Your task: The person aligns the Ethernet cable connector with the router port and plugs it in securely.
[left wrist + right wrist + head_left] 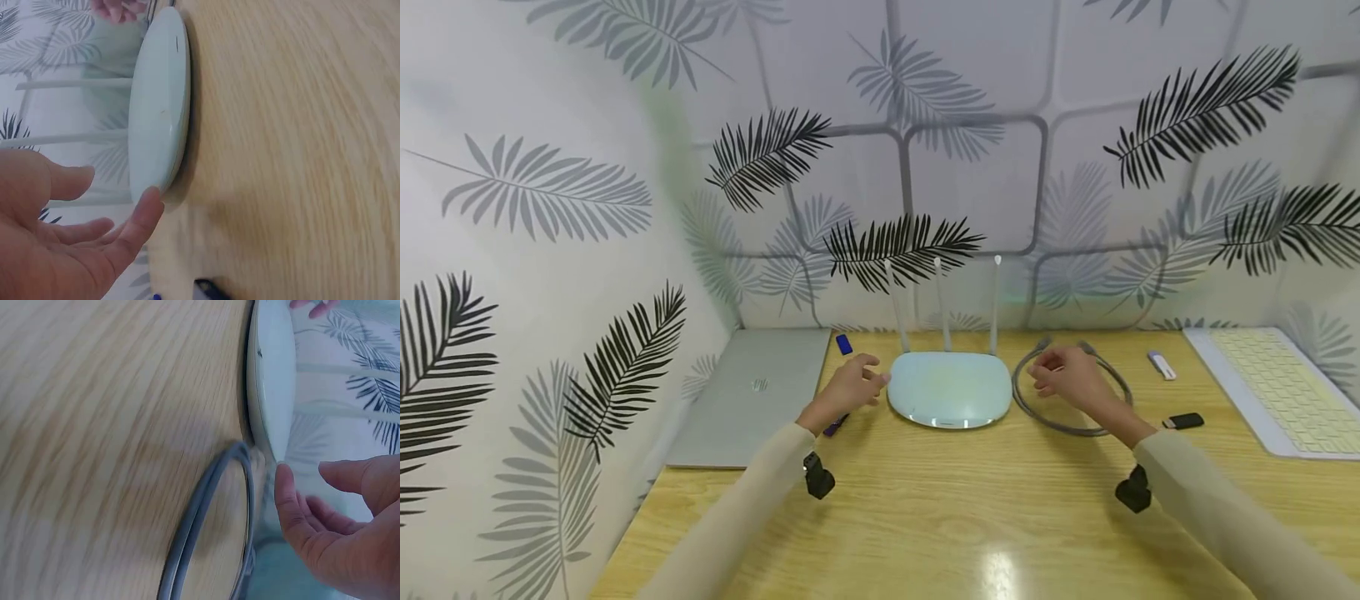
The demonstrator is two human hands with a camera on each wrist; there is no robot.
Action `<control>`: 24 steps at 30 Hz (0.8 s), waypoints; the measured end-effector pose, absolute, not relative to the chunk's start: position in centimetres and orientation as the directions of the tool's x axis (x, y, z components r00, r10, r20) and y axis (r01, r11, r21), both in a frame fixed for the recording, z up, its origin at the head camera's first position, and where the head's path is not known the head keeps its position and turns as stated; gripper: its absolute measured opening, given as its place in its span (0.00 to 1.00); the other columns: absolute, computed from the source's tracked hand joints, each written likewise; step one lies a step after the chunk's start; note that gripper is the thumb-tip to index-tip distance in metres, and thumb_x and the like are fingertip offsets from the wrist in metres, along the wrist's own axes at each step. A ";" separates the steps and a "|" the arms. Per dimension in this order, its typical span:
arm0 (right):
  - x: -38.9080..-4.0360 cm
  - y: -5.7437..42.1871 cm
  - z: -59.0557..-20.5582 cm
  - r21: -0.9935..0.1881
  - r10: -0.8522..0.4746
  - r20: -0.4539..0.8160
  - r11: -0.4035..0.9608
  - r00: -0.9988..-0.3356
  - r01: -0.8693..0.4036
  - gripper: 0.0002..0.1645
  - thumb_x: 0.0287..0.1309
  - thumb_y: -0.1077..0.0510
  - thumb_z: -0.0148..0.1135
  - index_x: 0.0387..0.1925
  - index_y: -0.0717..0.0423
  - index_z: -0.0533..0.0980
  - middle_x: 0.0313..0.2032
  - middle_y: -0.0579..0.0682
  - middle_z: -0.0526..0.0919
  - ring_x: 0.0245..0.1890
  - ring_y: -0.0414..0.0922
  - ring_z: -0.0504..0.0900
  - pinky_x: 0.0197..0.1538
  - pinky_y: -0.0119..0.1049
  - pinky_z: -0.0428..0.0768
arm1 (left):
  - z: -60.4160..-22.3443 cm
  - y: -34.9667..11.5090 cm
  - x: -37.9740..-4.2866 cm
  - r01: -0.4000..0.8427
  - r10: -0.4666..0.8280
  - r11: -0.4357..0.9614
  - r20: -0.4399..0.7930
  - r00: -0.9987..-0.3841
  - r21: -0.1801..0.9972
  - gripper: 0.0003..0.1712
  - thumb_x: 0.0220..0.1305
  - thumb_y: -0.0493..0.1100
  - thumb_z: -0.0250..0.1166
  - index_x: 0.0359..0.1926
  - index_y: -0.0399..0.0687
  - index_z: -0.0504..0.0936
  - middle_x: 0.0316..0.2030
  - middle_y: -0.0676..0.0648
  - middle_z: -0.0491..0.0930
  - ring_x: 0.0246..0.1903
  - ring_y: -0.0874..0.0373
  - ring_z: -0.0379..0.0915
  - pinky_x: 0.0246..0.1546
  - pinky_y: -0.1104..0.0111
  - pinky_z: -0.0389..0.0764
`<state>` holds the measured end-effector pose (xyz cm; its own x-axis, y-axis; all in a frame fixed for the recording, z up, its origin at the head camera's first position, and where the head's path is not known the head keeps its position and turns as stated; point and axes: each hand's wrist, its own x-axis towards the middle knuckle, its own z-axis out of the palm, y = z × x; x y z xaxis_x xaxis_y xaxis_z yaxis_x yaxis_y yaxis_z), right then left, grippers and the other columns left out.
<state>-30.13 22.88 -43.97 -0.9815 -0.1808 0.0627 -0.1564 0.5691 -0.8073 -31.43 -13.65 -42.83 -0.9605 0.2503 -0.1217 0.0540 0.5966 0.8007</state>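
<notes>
A white Wi-Fi router (950, 387) with three upright antennas stands on the wooden table against the wall. My left hand (853, 382) is at its left end, fingers loosely bent and nothing in them. In the left wrist view a fingertip (149, 203) comes right up to the router's edge. On the other side my right hand (1067, 375) hovers over a coiled grey cable (1051, 422), thumb and fingers apart and holding nothing. The right wrist view has its index fingertip (283, 472) close by the router's near end, above the cable loop.
A closed silver laptop (737, 425) lies at the left, a white keyboard (1292, 387) at the right. Small USB sticks lie about: a blue one (844, 344), a white and purple one (1162, 365), a black one (1183, 421). A dark purple piece (832, 428) is partly under my left hand.
</notes>
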 end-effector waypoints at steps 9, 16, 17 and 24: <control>-32.0 18.9 -45.4 -0.787 -0.168 -0.029 0.612 -0.985 -0.081 0.33 0.64 0.54 0.63 0.61 0.73 0.66 0.47 0.71 0.81 0.30 0.50 0.86 0.35 0.39 0.84 | -44.9 -11.8 -32.6 -0.022 0.237 0.609 -0.209 -0.949 0.793 0.34 0.69 0.47 0.62 0.67 0.31 0.64 0.55 0.31 0.78 0.28 0.54 0.86 0.40 0.65 0.85; -31.4 18.2 -45.5 -0.753 -0.211 -0.022 0.647 -0.977 -0.123 0.43 0.61 0.54 0.67 0.67 0.74 0.59 0.34 0.64 0.84 0.25 0.51 0.85 0.31 0.39 0.83 | -45.5 -11.4 -32.6 0.052 0.205 0.665 -0.115 -0.972 0.745 0.27 0.69 0.38 0.61 0.65 0.33 0.68 0.51 0.33 0.79 0.29 0.51 0.85 0.31 0.68 0.84; -31.3 18.2 -45.5 -0.753 -0.223 -0.027 0.646 -0.974 -0.127 0.44 0.60 0.54 0.67 0.67 0.75 0.59 0.32 0.63 0.84 0.24 0.51 0.85 0.30 0.40 0.83 | -45.4 -11.5 -32.6 0.070 0.210 0.669 -0.099 -0.973 0.740 0.27 0.69 0.38 0.61 0.65 0.33 0.69 0.51 0.32 0.79 0.30 0.50 0.85 0.32 0.67 0.84; -30.1 17.6 -45.6 -0.788 -0.227 -0.098 0.613 -0.969 -0.064 0.26 0.58 0.53 0.70 0.43 0.71 0.71 0.24 0.59 0.82 0.17 0.45 0.83 0.24 0.40 0.82 | -44.9 -11.8 -33.7 0.113 0.233 0.701 -0.076 -0.970 0.704 0.26 0.70 0.40 0.60 0.66 0.37 0.72 0.56 0.32 0.78 0.38 0.47 0.84 0.35 0.66 0.84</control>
